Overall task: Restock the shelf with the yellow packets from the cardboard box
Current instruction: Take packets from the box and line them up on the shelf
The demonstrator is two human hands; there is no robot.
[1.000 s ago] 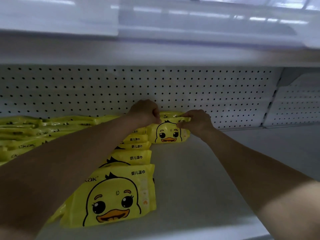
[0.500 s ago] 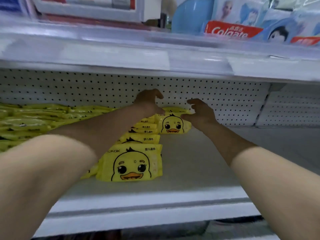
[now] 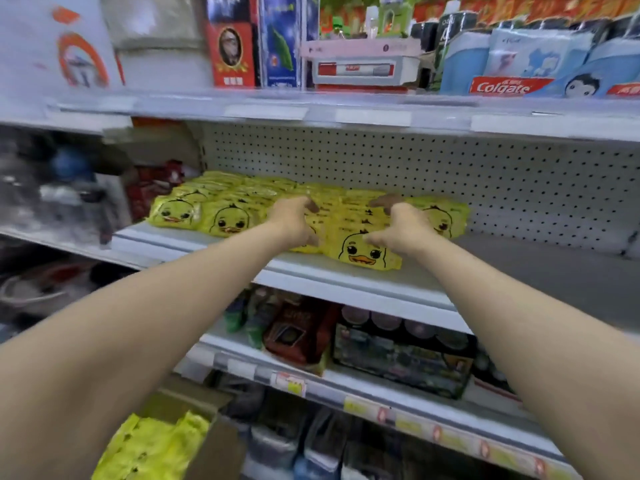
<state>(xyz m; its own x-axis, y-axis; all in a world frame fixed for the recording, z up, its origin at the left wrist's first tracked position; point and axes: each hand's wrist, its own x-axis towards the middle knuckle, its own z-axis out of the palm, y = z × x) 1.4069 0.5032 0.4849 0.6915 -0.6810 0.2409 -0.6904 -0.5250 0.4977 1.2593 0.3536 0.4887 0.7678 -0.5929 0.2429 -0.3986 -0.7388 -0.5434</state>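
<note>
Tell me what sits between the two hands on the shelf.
Head view: a front-to-back row of overlapping yellow packets fills the gap between the left hand and the right hand.

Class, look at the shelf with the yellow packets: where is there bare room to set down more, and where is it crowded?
Free: bare shelf right of the packets, between pegboard and front edge. Crowded: the left part, packets up to the red goods.

Right stretch of grey metal shelf (image 3: 554,271) bare, open from the front. Yellow duck-printed plastic packets (image 3: 228,220) crowd left and middle, back to white perforated panel (image 3: 519,188). White upper shelf rail (image 3: 346,112) caps headroom.
</note>
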